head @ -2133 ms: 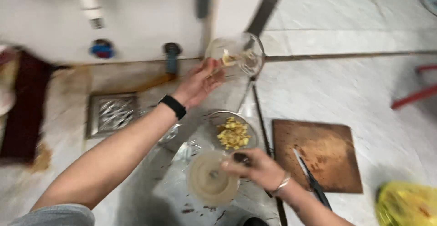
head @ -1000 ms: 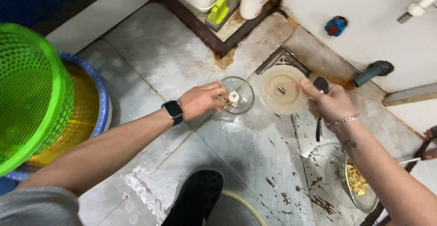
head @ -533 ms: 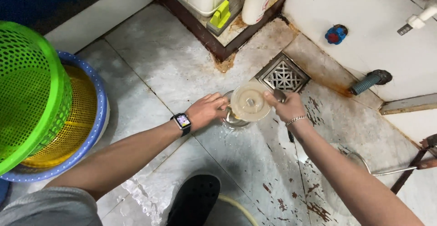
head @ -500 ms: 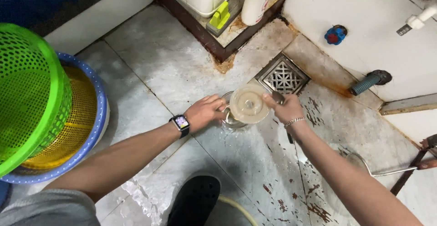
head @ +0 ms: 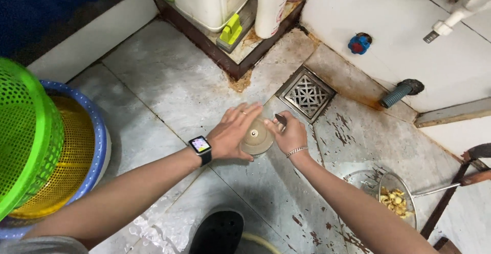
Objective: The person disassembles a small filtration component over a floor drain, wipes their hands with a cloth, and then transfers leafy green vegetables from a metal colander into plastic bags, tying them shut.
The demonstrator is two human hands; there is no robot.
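Note:
A small clear glass jar stands on the wet tiled floor with a round beige lid [head: 257,137] on top of it. My left hand [head: 232,131], with a smartwatch on the wrist, wraps around the jar's left side. My right hand [head: 289,133], wearing a thin bracelet, rests on the right edge of the lid and also holds a dark knife handle [head: 281,120] between its fingers. The jar's body is mostly hidden under the lid and my hands.
A metal floor drain [head: 307,94] lies just beyond my hands. A wire strainer with yellow pieces [head: 394,201] sits at the lower right. Stacked green, yellow and blue baskets [head: 36,146] stand at the left. My black shoe [head: 219,232] is near the bottom edge.
The lid came over from the right and now sits on the jar. Both hands have closed in around jar and lid. The view shifted from the cutting board area to the drain.

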